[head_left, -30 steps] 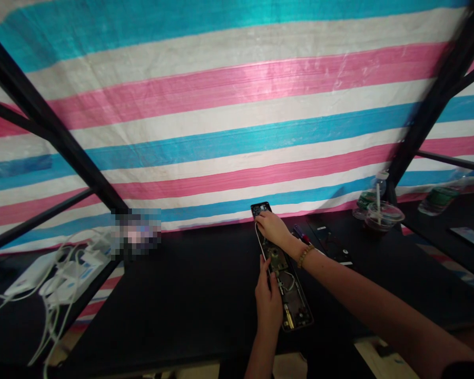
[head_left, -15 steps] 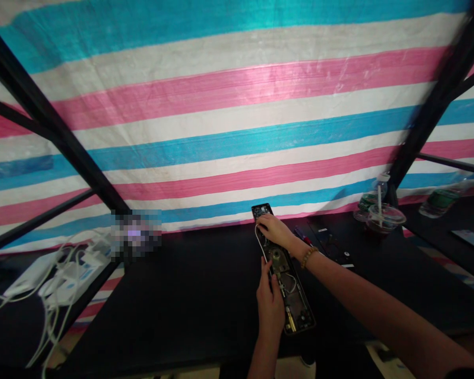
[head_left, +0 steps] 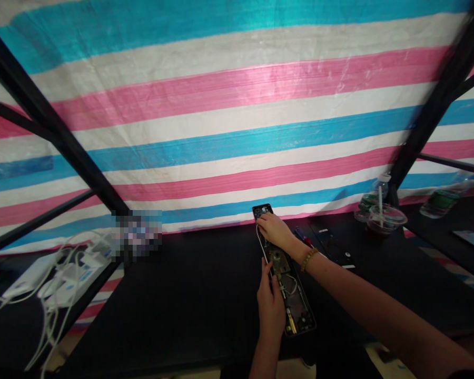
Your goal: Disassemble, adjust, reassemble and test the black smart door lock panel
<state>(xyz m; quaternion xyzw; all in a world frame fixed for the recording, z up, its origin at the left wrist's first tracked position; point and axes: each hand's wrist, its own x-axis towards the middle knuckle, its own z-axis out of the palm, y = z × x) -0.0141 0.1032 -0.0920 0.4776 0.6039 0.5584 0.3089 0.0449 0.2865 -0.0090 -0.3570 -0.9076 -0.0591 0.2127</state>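
Note:
A long, narrow black housing [head_left: 305,295], which looks like an open door-lock body, lies on the black table with its inner parts facing up. Inside it are a round metal mechanism, a loop of white wire [head_left: 293,286] and a brass-coloured cylinder [head_left: 291,322]. A white cable [head_left: 261,245] runs along its left edge. My left hand [head_left: 270,302] grips that edge near the middle, fingers against the cable's lower stretch. Near the far end, my right hand [head_left: 275,230] reaches over the housing, fingertips pinched at the cable's upper end; the exact contact is hidden.
Right of the housing lie a red-handled screwdriver [head_left: 307,240] and a dark flat panel [head_left: 332,245]. A plastic cup with a straw [head_left: 387,218] and bottles [head_left: 440,202] stand farther right. White power strips [head_left: 73,281] with tangled cables are left. Black frame bars [head_left: 63,137] flank the striped sheet.
Both hands keep nearly the same place on the housing and cable. The whole view has shifted very slightly; nothing has visibly been taken up or let go.

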